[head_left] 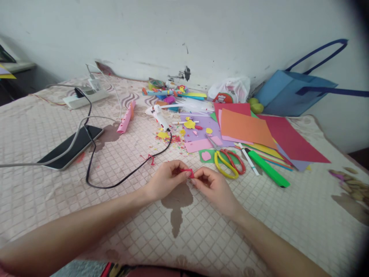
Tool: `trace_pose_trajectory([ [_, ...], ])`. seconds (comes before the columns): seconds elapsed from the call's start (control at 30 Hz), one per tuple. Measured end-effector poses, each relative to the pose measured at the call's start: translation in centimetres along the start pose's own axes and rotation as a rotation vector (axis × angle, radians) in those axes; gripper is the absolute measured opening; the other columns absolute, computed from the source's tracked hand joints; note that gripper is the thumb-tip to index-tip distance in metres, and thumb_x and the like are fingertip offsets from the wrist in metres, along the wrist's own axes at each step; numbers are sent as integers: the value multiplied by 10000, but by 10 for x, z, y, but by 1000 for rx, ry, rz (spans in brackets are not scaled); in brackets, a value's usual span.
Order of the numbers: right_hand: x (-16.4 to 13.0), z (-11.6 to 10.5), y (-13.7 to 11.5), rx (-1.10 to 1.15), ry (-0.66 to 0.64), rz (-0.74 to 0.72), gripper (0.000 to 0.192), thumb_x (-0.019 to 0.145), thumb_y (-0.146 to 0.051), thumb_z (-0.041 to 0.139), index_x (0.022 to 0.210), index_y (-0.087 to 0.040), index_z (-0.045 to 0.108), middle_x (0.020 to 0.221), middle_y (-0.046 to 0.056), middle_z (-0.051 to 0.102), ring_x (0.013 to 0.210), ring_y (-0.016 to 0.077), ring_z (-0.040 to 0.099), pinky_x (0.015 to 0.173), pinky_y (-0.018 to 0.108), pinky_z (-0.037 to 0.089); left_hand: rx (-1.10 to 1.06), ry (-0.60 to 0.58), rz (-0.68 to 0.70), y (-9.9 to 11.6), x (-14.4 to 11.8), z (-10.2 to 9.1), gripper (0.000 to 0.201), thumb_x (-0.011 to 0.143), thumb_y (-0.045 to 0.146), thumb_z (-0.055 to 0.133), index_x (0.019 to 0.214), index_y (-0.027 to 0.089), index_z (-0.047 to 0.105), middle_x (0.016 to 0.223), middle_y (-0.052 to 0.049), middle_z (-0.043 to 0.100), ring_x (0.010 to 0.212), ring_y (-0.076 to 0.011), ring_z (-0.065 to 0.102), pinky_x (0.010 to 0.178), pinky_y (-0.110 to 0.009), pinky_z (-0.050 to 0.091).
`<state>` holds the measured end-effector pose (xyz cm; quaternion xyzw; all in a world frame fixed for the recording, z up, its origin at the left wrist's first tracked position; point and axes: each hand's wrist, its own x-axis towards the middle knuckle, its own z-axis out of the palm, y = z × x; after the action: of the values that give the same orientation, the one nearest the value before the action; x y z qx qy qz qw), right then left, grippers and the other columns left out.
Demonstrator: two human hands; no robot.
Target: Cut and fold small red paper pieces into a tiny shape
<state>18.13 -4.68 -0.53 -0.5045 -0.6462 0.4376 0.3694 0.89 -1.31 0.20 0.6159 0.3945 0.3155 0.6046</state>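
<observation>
Between my two hands, just above the tablecloth, is a small piece of red paper (188,172). My left hand (168,177) pinches it with thumb and fingertips. At its right end the fingertips of my right hand (213,187) are pinched on the same piece. Part of the paper is hidden by the fingers. Beyond the hands lie yellow-handled scissors (226,166) and red-handled scissors (236,159), next to a pink cut-out (206,156) on green paper. A white glue gun (160,117) with a black cord lies farther back.
Stacked coloured paper (248,129), a green cutter (268,168) and a white marker (249,161) lie to the right. A blue bag (291,92) stands behind them. Leftward are a tablet-like device (73,148), a power strip (85,99) and a rolled pink paper (127,117). Paper scraps (175,143) litter the middle.
</observation>
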Motion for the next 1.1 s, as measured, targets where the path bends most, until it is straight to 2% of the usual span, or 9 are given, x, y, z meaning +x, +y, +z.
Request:
trace_pose_trajectory([
  [0.13,1,-4,-1,20,-71,20,39,792,-185,598,807,-193,562,749,-10,585,689,131,547,629,260,443,43,16,-22,0,1,-2,212,795,325,587,767,114,586,655,-7,583,596,-98,517,547,-205,400],
  [0.3,3,-7,-5,24,-19,4,45,832,-228,562,821,-188,579,773,1,592,711,131,559,648,263,451,88,25,-36,1,1,-2,212,782,327,600,741,119,591,631,0,577,566,-90,491,504,-191,366],
  [0.53,3,-7,-5,32,-10,-9,51,840,-215,550,815,-190,587,764,-2,599,711,127,567,647,252,452,147,-10,-35,-1,0,-3,214,783,325,587,723,120,596,607,7,557,538,-82,464,479,-186,337],
  [0.67,3,-8,-6,14,-16,-12,61,844,-222,550,818,-188,593,753,-1,599,702,126,565,634,248,452,204,-49,-14,-3,0,-3,201,788,316,568,737,123,595,612,5,552,548,-87,471,489,-192,350],
  [0.8,3,-10,-8,-4,-56,2,71,844,-240,550,815,-189,590,751,6,603,701,139,565,624,263,454,328,-22,16,-2,-2,-1,151,775,266,561,706,135,592,607,6,561,552,-90,479,491,-191,354],
  [1.0,2,-11,-11,-136,-83,-46,85,844,-224,542,770,-200,575,704,-3,594,659,142,542,580,265,413,424,-5,99,-3,-6,2,111,757,233,573,689,148,594,606,15,568,542,-87,486,491,-187,357],
  [1.1,1,-11,-12,-191,-86,-98,103,851,-202,522,759,-202,569,688,-8,581,644,139,529,566,260,392,415,-25,86,-4,-6,3,127,765,249,575,688,149,592,610,13,567,546,-90,488,489,-189,360],
])
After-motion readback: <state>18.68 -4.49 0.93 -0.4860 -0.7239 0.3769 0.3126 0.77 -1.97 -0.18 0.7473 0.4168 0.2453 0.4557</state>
